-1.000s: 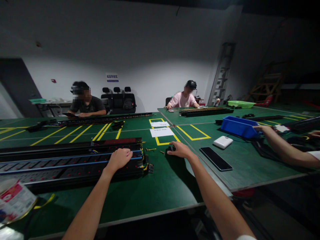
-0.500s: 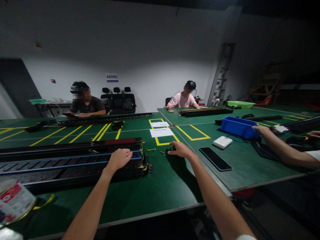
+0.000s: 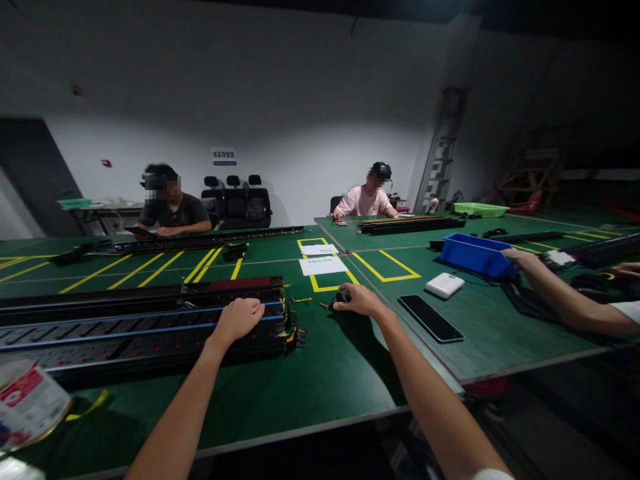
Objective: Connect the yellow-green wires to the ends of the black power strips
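On the green table (image 3: 320,393) lies a pair of long black power strips or rails (image 3: 145,337) with blue edge strips and small red dots. My left hand (image 3: 239,319) rests on the right end of the nearer one, fingers curled down over its blue strip. My right hand (image 3: 364,300) is low over the table, with thumb and fingers bent around a small black part (image 3: 341,297). A small brass-coloured screw-like piece (image 3: 324,305) lies just left of it. Yellow wires and a black connector (image 3: 301,338) stick out at the rails' end.
Right of my hand lie a phone (image 3: 431,319) and a white box-like device (image 3: 445,285). A co-worker's hand (image 3: 523,259) is at a blue bin (image 3: 475,255). White paper sheets (image 3: 323,266) lie ahead; a tub (image 3: 30,407) stands near left. Two people sit across the table.
My right hand has shifted very slightly, and more of the small black part shows at its fingertips. My left hand stays in place on the rail.
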Action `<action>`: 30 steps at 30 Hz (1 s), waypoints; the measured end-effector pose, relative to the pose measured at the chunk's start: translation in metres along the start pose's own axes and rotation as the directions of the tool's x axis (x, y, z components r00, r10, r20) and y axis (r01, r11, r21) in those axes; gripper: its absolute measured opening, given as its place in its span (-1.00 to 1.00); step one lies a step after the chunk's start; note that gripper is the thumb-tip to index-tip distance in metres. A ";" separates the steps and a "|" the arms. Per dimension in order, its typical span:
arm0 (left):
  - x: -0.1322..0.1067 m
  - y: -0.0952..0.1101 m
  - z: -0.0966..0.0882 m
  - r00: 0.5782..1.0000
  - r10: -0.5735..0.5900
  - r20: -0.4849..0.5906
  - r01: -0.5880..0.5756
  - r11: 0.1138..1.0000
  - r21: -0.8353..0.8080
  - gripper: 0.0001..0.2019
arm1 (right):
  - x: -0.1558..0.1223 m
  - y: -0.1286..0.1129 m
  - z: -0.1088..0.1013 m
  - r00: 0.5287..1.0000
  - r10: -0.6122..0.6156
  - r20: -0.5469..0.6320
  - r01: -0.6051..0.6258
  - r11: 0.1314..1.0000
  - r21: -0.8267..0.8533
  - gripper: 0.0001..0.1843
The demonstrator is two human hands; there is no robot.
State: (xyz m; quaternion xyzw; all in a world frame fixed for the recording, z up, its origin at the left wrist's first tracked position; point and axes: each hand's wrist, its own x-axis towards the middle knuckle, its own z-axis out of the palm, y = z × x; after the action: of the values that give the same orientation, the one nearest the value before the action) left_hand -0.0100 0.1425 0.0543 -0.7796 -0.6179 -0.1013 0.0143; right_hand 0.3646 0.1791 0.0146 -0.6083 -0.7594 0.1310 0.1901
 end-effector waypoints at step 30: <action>0.000 0.000 0.000 1.000 0.002 0.002 -0.002 1.000 0.006 -0.57 | 0.003 0.001 0.005 0.996 -0.089 0.000 0.089 0.993 -0.072 -0.39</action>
State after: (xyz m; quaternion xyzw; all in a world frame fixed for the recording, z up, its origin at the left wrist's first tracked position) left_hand -0.0102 0.1426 0.0538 -0.7802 -0.6175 -0.0988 0.0163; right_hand 0.3624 0.1819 0.0102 -0.5805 -0.7897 0.0938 0.1749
